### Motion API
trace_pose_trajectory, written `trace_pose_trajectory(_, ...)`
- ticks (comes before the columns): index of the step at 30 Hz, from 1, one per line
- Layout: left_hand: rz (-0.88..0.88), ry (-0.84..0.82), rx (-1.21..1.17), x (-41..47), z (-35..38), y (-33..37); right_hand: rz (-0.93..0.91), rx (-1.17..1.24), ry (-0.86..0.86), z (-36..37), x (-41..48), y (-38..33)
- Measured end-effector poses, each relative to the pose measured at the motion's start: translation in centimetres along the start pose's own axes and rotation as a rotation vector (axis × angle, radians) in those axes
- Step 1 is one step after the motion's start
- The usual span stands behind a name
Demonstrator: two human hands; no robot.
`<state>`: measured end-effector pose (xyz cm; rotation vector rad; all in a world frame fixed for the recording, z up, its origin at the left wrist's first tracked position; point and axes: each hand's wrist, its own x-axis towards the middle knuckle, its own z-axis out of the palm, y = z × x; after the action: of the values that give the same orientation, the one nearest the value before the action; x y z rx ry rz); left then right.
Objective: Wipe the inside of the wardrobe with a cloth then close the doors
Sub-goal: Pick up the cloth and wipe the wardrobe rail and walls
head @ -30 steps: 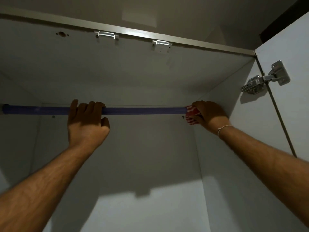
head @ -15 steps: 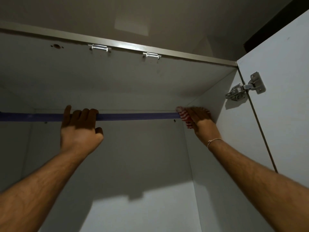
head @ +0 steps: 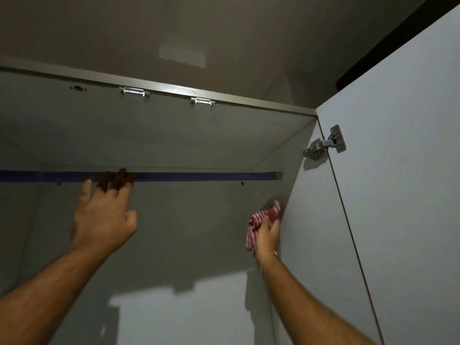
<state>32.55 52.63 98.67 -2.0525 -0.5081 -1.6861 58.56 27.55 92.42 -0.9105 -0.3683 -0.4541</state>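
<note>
A red-striped cloth [head: 261,220] is being gripped in the right hand [head: 267,236] and pressed against the wardrobe's right wall [head: 298,220], below the rod [head: 199,176]. The rod is being touched by the open left hand [head: 104,217].

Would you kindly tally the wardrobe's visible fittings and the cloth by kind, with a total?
Rail: 1
Top brackets: 2
Door hinge: 1
Cloth, held in the right hand: 1
Total: 5
</note>
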Motion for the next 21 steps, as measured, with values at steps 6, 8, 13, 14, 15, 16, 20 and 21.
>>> trace_pose_trajectory(6, 0.110, -0.036, -0.008, -5.6, 1.2, 1.7, 0.631, 0.747, -0.246, 0.4, -2.4, 3.5)
trace_pose_trajectory(8, 0.100, -0.088, -0.025, -7.6, 1.9, 2.4, 0.642, 0.802, -0.306, 0.7, -3.5, 4.3)
trace_pose_trajectory(13, -0.006, -0.285, -0.043, -13.9, 3.4, 4.3, 0.733, 0.808, -0.514, 1.0, -7.2, 6.6)
trace_pose_trajectory(14, -0.039, -0.324, -0.045, -15.1, 3.6, 4.4, 0.756, 0.815, -0.538, 1.1, -8.2, 7.4)
trace_pose_trajectory(15, -0.071, -0.372, -0.041, -16.5, 3.9, 4.4, 0.788, 0.820, -0.538, 1.2, -9.3, 8.4)
trace_pose_trajectory(16, -0.100, -0.424, -0.030, -18.3, 4.1, 4.2, 0.829, 0.827, -0.508, 1.1, -10.8, 9.5)
trace_pose_trajectory(20, -0.175, -0.644, 0.009, -25.9, 3.7, 4.2, 0.928, 0.762, -0.452, -0.7, -17.1, 12.6)
trace_pose_trajectory(21, -0.190, -0.705, 0.010, -28.4, 2.9, 4.4, 0.951, 0.733, -0.438, -2.0, -19.1, 13.3)
